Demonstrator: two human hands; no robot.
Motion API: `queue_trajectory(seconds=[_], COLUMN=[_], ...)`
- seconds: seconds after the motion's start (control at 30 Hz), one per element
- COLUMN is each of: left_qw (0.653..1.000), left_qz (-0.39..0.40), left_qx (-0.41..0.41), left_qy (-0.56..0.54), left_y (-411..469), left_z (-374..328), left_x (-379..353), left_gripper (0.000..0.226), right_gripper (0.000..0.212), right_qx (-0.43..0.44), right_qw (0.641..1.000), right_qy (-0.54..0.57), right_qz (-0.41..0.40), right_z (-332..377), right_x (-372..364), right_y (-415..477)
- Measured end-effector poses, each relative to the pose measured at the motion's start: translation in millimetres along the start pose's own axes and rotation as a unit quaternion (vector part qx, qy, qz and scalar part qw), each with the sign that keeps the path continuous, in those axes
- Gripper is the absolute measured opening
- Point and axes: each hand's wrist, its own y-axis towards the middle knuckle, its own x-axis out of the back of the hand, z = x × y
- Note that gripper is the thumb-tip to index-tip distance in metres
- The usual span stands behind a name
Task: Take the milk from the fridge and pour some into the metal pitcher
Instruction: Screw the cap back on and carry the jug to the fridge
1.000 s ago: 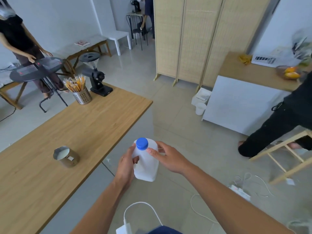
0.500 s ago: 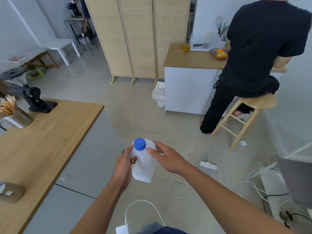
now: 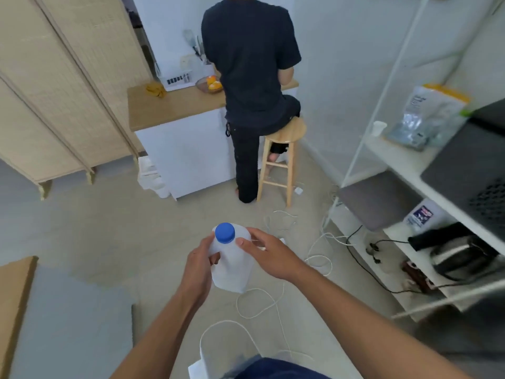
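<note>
A white plastic milk jug (image 3: 233,265) with a blue cap (image 3: 225,232) is held upright in front of me above the floor. My left hand (image 3: 198,269) wraps its left side. My right hand (image 3: 269,255) holds its right shoulder, thumb near the cap. The cap is on. The metal pitcher and the fridge are out of view.
A person in black (image 3: 250,86) stands at a wood-topped white counter (image 3: 166,108), one knee on a wooden stool (image 3: 284,149). A folding screen (image 3: 60,86) stands left, a white shelf rack (image 3: 410,165) right. Cables (image 3: 322,258) lie on the floor. A table corner (image 3: 15,285) shows lower left.
My view has swung to the right: the wooden table with the pitcher has left the frame, and the person, the counter and the shelf rack have come in. Both hands still hold the jug.
</note>
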Motion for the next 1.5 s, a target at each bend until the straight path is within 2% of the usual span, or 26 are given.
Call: queue_trajectory(seconds=[0.2, 0.4, 0.5, 0.77, 0.97, 1.17, 1.33, 1.5], left_qw=[0.993, 0.972, 0.958, 0.927, 0.901, 0.886, 0.869, 0.867], left_qz=[0.112, 0.207, 0.252, 0.321, 0.396, 0.431, 0.464, 0.47], left_qx=[0.014, 0.036, 0.044, 0.052, 0.064, 0.045, 0.031, 0.034], left_qy=[0.043, 0.104, 0.13, 0.185, 0.168, 0.166, 0.169, 0.165], left_y=[22, 34, 27, -14, -68, -112, -143, -165], left_z=[-6, 6, 14, 35, 51, 69, 85, 93], left_x=[-35, -77, -106, -197, -271, -340, -378, -398], left_gripper=[0.038, 0.047, 0.038, 0.04, 0.049, 0.059, 0.054, 0.053], right_gripper=[0.057, 0.048, 0.05, 0.056, 0.059, 0.068, 0.08, 0.088], right_qx=[-0.041, -0.087, -0.116, -0.166, -0.224, -0.265, -0.309, -0.343], right_qw=[0.993, 0.975, 0.959, 0.919, 0.855, 0.783, 0.733, 0.715], right_qy=[0.035, 0.074, 0.077, 0.05, -0.017, -0.077, -0.156, -0.186], right_qz=[-0.106, -0.192, -0.246, -0.355, -0.468, -0.558, -0.586, -0.58], right_z=[-19, -41, -57, -91, -113, -152, -193, -214], right_x=[20, 39, 51, 103, 170, 230, 263, 290], right_y=[-22, -70, -103, -204, -307, -401, -447, -472])
